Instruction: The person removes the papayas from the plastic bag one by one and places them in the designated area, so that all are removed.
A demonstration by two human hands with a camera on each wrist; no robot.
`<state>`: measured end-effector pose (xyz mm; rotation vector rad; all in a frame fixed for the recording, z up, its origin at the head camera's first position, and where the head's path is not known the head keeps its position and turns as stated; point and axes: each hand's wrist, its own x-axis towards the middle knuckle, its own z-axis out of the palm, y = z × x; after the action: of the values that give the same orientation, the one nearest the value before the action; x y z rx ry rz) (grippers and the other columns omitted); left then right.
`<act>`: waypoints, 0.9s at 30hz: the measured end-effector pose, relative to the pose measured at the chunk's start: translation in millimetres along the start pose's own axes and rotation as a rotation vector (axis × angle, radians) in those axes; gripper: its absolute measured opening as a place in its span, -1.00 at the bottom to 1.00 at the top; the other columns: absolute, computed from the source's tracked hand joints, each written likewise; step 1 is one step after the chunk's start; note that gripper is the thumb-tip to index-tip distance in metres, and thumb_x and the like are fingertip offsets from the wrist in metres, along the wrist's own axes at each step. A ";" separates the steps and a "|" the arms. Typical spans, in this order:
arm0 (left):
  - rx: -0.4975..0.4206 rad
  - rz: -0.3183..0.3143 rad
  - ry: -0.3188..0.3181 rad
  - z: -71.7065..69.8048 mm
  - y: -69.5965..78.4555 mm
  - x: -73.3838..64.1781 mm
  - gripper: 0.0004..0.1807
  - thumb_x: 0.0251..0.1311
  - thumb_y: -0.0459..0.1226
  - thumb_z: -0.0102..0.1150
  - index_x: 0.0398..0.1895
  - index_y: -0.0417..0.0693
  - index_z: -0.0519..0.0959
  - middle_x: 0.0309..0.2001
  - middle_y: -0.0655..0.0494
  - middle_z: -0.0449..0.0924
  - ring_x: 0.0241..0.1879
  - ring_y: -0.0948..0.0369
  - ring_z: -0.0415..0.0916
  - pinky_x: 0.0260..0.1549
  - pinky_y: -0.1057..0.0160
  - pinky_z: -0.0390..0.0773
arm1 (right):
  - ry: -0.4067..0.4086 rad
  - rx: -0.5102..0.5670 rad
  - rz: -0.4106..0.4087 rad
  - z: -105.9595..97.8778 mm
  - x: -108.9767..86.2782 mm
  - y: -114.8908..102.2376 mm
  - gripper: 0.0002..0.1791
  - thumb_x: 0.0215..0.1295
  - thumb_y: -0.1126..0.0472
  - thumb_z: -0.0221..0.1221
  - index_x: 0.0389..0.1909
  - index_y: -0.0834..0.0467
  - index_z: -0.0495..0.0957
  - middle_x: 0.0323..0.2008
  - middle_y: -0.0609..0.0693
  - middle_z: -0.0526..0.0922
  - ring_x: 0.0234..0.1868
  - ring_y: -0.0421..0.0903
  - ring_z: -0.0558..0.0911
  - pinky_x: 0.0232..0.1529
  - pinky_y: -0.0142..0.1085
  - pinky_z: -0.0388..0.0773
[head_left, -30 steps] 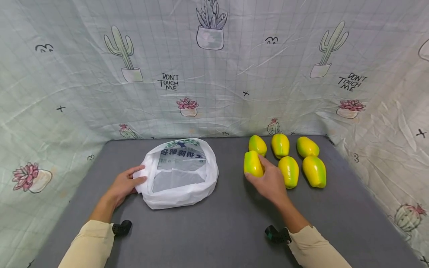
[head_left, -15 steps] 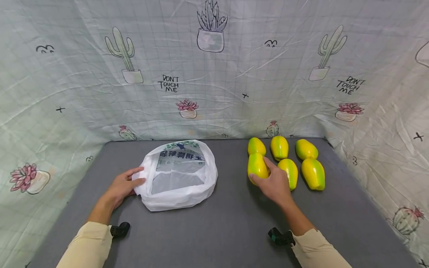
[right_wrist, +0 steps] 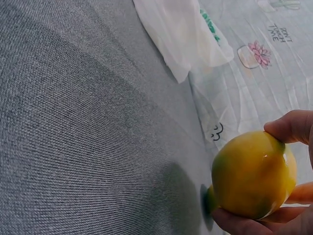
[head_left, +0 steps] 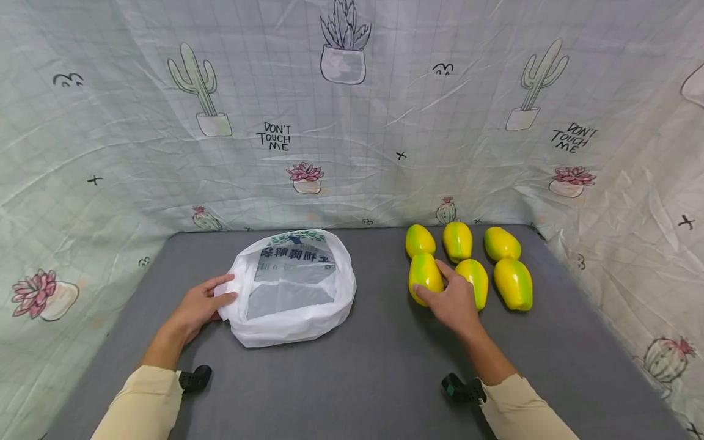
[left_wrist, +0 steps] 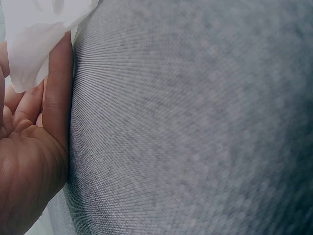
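In the head view my left hand [head_left: 200,307] pinches the left edge of a white plastic bag [head_left: 297,330], whose mouth is spread wide with printing inside. The left wrist view shows a fold of the bag [left_wrist: 36,41] between thumb and fingers, the hand low against the tabletop. On the right, my right hand [head_left: 455,300] grips a yellow-green papaya [head_left: 425,275] with the thumb on one side and fingers on the other. In the right wrist view the held papaya [right_wrist: 252,176] shows its rounded end, its shadow falling on the cloth beside it.
Several more papayas [head_left: 513,285] lie in two rows at the table's back right, close around the held one. A grey cloth-covered table [head_left: 330,391] carries everything. Behind it hangs a pale curtain [head_left: 352,134] with cactus prints.
My right hand has moved the papaya slightly right and toward me, turning it more upright beside the others. The left hand keeps its hold on the bag.
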<state>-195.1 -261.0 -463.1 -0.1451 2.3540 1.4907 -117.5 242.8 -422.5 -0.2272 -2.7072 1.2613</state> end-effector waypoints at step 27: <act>-0.020 0.000 0.008 -0.3 -0.2 1.2 -0.21 0.47 -0.12 0.22 0.64 -0.12 0.15 0.54 -0.33 0.23 -0.15 0.47 0.56 -0.16 0.38 0.66 | -0.045 0.002 0.022 6.3 4.7 10.0 -0.14 0.32 0.05 0.36 0.56 0.27 0.27 0.38 0.30 0.52 0.10 0.19 0.60 0.14 0.11 0.57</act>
<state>-196.2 -261.3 -463.6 -0.1560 2.3461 1.5163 -122.6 245.3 -433.9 -0.2318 -2.7484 1.2909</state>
